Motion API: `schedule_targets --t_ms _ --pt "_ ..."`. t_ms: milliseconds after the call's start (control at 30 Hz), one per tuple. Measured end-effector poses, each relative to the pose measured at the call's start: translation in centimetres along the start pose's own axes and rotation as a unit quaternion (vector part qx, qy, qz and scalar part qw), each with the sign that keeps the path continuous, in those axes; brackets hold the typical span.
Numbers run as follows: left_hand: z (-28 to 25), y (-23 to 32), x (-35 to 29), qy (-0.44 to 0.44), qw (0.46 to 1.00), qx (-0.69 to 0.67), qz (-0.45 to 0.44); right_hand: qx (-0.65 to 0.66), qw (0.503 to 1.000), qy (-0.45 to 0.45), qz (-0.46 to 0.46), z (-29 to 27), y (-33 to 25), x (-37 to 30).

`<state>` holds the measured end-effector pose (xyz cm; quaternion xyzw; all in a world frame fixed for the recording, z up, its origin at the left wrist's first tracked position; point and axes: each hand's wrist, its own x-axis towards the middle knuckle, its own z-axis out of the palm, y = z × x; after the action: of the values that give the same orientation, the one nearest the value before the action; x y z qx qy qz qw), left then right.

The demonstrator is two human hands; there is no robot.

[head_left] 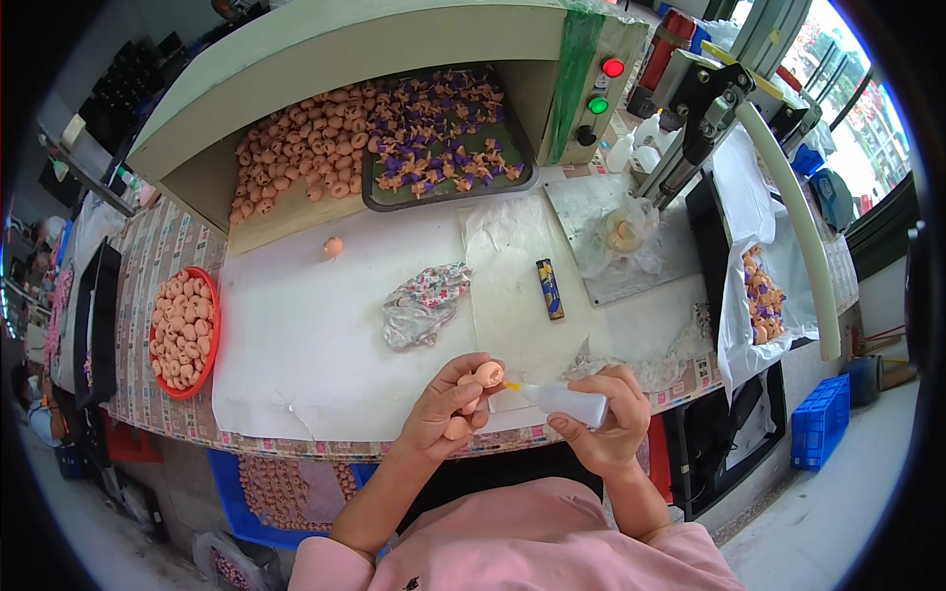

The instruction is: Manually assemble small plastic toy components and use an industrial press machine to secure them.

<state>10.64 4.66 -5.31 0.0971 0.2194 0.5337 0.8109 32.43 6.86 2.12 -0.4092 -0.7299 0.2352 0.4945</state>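
Several small peach-coloured hollow doll heads (488,374) are gathered in my left hand (445,406), whose fingers are closed round them. The uppermost one has its round opening facing right. My right hand (608,419) is wrapped round a white squeeze bottle (567,402) lying nearly level, its thin yellowish nozzle tip at or very near that opening. Whether the tip touches the head I cannot tell. Beyond my hands, a crumpled flowered cloth (426,305) lies on the white paper (296,335), and a single loose doll head (333,246) sits farther back.
A red basket (214,340) of heads stands left. Under the box-like hood, a heap of heads (305,138) adjoins a dark tray (448,200) of peach-and-purple pieces. A blue-yellow tube (550,290) lies beside a metal plate (591,286) under a press (695,128). A lined bin (734,315) stands right.
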Motion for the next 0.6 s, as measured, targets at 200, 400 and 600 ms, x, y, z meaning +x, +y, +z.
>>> schedule_targets --t_ms 200,400,600 --pt "0.2 0.0 0.2 -0.007 1.0 -0.005 -0.003 -0.002 1.0 0.008 0.005 -0.2 0.3 -0.1" --pt "0.0 0.2 0.3 -0.007 1.0 -0.004 0.003 -0.004 1.0 0.014 0.008 0.1 0.8 0.2" --pt "0.5 1.1 -0.4 0.028 1.0 -0.004 -0.012 0.004 0.999 0.032 0.026 0.5 0.4 0.4"
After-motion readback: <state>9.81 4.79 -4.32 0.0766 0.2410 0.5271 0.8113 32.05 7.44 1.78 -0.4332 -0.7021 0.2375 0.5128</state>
